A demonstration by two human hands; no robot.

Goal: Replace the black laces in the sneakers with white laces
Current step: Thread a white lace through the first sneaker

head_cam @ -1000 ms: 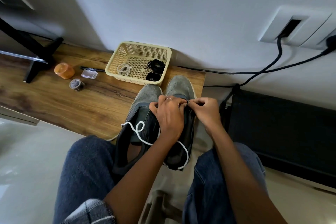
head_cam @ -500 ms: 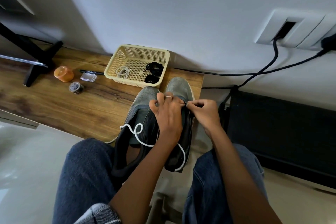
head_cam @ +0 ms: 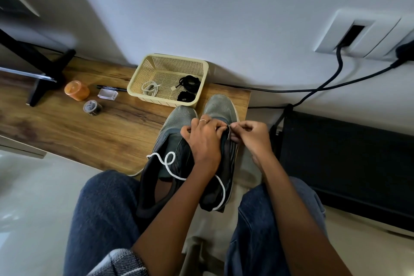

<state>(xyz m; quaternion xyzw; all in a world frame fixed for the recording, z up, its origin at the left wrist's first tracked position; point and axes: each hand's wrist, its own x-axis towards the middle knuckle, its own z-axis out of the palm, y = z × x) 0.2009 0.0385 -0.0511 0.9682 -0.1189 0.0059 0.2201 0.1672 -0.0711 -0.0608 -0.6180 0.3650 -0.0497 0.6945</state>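
Note:
Two grey sneakers lie side by side at the wooden table's near edge, the left sneaker (head_cam: pixel 177 119) and the right sneaker (head_cam: pixel 220 105). My left hand (head_cam: pixel 203 139) grips the right sneaker's upper by the eyelets. My right hand (head_cam: pixel 248 134) pinches the tip of a white lace (head_cam: pixel 167 161) at the sneaker's right eyelet row. The lace trails loose over the left sneaker and loops down by the right sneaker's heel. A cream basket (head_cam: pixel 167 65) behind the shoes holds a coiled white lace (head_cam: pixel 150 88) and bundled black laces (head_cam: pixel 189 82).
On the table (head_cam: pixel 89 132) left of the basket sit an orange jar (head_cam: pixel 76 90), a small clear box (head_cam: pixel 107 94), a pen (head_cam: pixel 111 88) and a tape roll (head_cam: pixel 90 106). A black stand (head_cam: pixel 42 69) is far left. Black cables (head_cam: pixel 336 87) run from wall sockets to a dark unit (head_cam: pixel 347 163).
Both hands stay at the right sneaker's eyelets with small finger shifts. The view has tilted slightly; the loose lace lies much as before.

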